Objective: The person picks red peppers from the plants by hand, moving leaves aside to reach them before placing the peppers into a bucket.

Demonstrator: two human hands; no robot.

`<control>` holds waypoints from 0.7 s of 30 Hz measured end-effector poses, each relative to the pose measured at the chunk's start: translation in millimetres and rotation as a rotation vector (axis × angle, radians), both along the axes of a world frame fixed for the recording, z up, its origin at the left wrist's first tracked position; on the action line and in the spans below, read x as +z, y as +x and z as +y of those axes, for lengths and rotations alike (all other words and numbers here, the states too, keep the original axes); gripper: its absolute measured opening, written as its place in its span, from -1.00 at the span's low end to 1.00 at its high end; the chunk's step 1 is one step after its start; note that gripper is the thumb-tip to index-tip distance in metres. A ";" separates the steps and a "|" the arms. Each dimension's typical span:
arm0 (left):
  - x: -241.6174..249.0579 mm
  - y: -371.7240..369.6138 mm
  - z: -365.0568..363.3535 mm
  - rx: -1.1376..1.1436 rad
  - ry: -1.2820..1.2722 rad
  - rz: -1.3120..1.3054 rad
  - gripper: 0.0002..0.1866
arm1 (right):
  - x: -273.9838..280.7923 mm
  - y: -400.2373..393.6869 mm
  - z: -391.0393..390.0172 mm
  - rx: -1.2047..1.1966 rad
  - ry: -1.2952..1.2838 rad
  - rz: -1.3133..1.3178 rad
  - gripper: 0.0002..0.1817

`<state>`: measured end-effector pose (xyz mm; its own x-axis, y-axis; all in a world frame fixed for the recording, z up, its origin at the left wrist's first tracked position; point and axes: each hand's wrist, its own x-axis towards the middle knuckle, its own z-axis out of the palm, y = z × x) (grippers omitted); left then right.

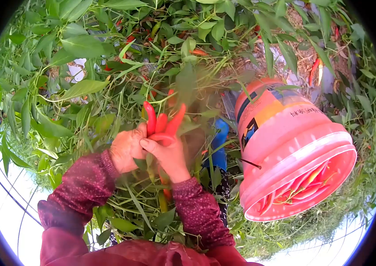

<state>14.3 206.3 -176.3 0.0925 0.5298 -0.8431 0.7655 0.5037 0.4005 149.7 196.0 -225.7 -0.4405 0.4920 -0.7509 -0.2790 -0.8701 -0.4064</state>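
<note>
Red chili peppers stick up in a small bunch between my two hands, in the middle of the view. My right hand is closed around several of them, its thumb lying across the front. Pressed against it from the left is my left hand, its fingers curled at the base of the leftmost pepper; exactly how they grip is hidden. Green pepper plants surround both hands, and a leaf blurs just above them.
At the right, a pink bucket leans with its mouth toward me, holding red chili peppers. Something blue lies beside it. More red peppers hang among the plants, with dry ground showing between.
</note>
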 end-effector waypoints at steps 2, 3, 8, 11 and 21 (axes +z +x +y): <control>11.7 0.1 25.5 -0.174 -0.225 -0.052 -0.37 | 1.4 2.3 8.9 -0.227 -0.244 0.007 -0.82; 2.9 -12.6 24.2 -0.185 -0.040 -0.206 -0.41 | -1.9 6.2 11.2 -0.297 -0.301 -0.035 -0.82; -60.1 -37.5 80.6 0.438 0.131 -0.364 -0.79 | -10.4 2.4 -10.7 -0.166 -0.195 -0.237 -0.77; -128.3 -16.6 91.2 0.482 -0.030 -0.399 -0.69 | -14.9 4.4 -25.6 0.038 -0.258 -0.186 -0.69; -213.8 82.6 6.3 0.817 -0.420 -0.621 -0.83 | -17.2 12.9 -59.1 0.898 0.187 -0.475 -0.57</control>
<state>96.9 212.6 -390.1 0.3151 0.3069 -0.8981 -0.1335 0.9512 0.2783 162.6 137.0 -242.9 -0.3815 0.2550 -0.8885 0.6667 -0.5899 -0.4555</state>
